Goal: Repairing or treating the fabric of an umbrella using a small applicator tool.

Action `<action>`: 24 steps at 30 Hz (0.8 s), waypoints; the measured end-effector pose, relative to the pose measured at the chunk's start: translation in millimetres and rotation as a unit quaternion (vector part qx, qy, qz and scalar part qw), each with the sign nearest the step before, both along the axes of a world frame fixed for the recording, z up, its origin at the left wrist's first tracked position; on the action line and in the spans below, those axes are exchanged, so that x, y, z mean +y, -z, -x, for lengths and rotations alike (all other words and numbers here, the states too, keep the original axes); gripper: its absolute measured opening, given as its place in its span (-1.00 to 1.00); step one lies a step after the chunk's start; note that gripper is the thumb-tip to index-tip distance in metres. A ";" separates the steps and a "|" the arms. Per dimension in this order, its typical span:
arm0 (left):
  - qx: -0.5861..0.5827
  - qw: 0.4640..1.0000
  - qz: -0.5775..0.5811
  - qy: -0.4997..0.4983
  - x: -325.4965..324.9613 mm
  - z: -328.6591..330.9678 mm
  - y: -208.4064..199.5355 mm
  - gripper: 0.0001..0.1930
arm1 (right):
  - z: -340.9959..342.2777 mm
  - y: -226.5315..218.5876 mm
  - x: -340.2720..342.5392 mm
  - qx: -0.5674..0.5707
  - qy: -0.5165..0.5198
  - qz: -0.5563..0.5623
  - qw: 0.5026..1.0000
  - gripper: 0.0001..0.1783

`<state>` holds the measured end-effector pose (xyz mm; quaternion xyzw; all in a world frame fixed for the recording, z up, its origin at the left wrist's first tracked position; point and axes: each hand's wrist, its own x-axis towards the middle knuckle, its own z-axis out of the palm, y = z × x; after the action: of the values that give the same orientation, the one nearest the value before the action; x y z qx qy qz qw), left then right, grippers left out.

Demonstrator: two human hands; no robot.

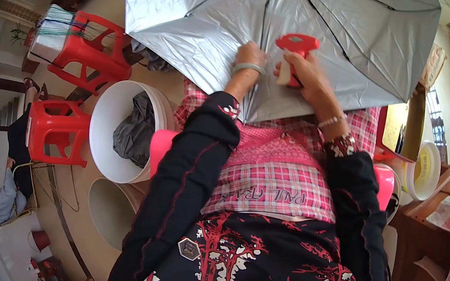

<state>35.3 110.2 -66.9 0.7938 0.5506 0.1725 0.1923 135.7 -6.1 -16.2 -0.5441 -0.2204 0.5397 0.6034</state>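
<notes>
An opened umbrella (195, 31) with silver lining and dark ribs lies spread over my lap, its inner side up. My left hand (250, 55) is closed at one of the ribs, pinching the fabric there; its fingertips are partly hidden. In my right hand (309, 76) is a red and white hand-held tool (298, 42) with a wide head, held just over the silver cloth to the right of that rib. The exact kind of tool does not show. My right fingers wrap its handle and look slightly blurred.
Left of me stand a white bucket (106, 120) with dark grey cloth (136, 131) inside and two red stools (57, 130). A wooden cabinet (424, 233) and a yellow-white bucket (425, 168) are on the right. Another person (4, 199) sits at far left.
</notes>
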 end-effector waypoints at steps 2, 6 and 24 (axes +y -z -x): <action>-0.044 0.993 0.081 0.073 14.1 3.5 11.5 -0.85 | 0.7 1.5 9.8 -0.040 0.030 0.028 0.998 -0.75; -0.225 0.929 0.295 0.015 13.5 16.0 4.1 -0.84 | 10.8 17.5 16.8 -0.050 0.051 0.040 0.997 -0.79; -0.267 0.883 0.378 -0.080 -0.1 17.8 0.0 -0.82 | 27.8 22.9 -2.6 0.193 0.034 0.037 0.980 -0.76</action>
<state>17.5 110.1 -67.0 0.5379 0.5640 0.1712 0.6027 108.0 -8.7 -39.0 -0.4591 -0.0611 0.6212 0.6321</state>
